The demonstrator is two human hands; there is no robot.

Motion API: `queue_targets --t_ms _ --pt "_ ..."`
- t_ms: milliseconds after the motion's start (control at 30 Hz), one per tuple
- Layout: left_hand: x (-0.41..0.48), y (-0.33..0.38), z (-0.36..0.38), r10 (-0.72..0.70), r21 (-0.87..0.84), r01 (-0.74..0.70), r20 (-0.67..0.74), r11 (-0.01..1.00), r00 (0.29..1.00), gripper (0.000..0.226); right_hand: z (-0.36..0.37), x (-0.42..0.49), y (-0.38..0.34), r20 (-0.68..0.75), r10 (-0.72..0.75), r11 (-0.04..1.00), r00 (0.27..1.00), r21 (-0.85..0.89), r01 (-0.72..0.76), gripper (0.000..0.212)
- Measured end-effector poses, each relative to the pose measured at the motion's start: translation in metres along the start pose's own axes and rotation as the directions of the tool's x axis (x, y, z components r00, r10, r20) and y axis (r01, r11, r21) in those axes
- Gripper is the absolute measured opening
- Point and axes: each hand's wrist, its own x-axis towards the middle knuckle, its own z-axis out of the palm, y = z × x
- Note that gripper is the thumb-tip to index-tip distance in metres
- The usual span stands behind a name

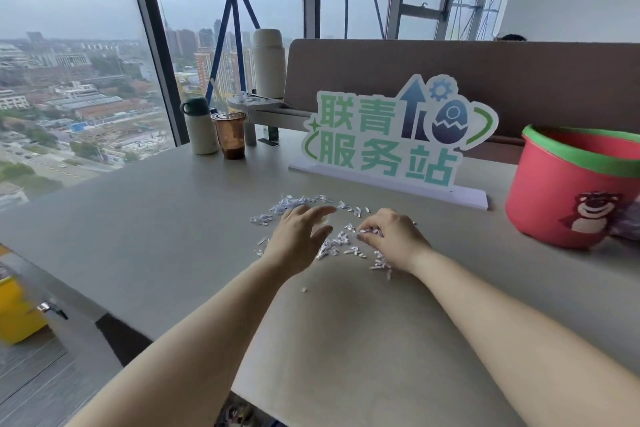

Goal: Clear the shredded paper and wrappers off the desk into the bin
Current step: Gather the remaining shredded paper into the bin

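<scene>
Lying scattered on the desk [166, 218] just in front of the sign [391, 139], the shredded paper [294, 203] forms a loose patch. The left hand [298, 236] hovers over that patch, fingers spread and relaxed, holding nothing. The right hand [394, 236] pinches a few shreds in its curled fingertips. The pink bin [554, 198] stands to the sign's right.
</scene>
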Motion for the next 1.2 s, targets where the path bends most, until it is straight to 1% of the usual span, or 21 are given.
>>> queue_targets --t_ms 67,300,500,700,967,1200 --pt "0.002 0.01 0.001 0.025 -0.005 -0.025 0.007 1.0 1.0 0.037 -0.01 -0.006 0.002 0.001 0.021 1.0 1.0 -0.006 -0.021 0.02" --pt "0.009 0.051 0.012 0.109 -0.03 -0.108 0.042 0.994 0.993 0.036 -0.044 -0.033 0.019 -0.061 0.083 0.996 0.995 -0.019 -0.085 0.018" --pt "0.022 0.092 0.026 0.184 -0.061 -0.18 0.076 0.982 0.98 0.038 -0.082 -0.055 0.035 -0.112 0.138 0.988 0.984 -0.047 -0.144 0.022" --pt "0.034 0.133 0.041 0.252 -0.09 -0.243 0.095 0.966 0.963 0.038 -0.109 -0.073 0.062 -0.176 0.202 0.975 0.964 -0.06 -0.215 0.018" --pt "0.046 0.178 0.061 0.318 -0.146 -0.3 0.124 0.943 0.94 0.036 -0.142 -0.097 0.088 -0.275 0.22 0.964 0.936 -0.083 -0.251 0.018" --pt "0.053 0.205 0.074 0.366 -0.179 -0.34 0.142 0.923 0.92 0.034 -0.156 -0.109 0.104 -0.263 0.244 0.953 0.933 -0.115 -0.282 0.021"
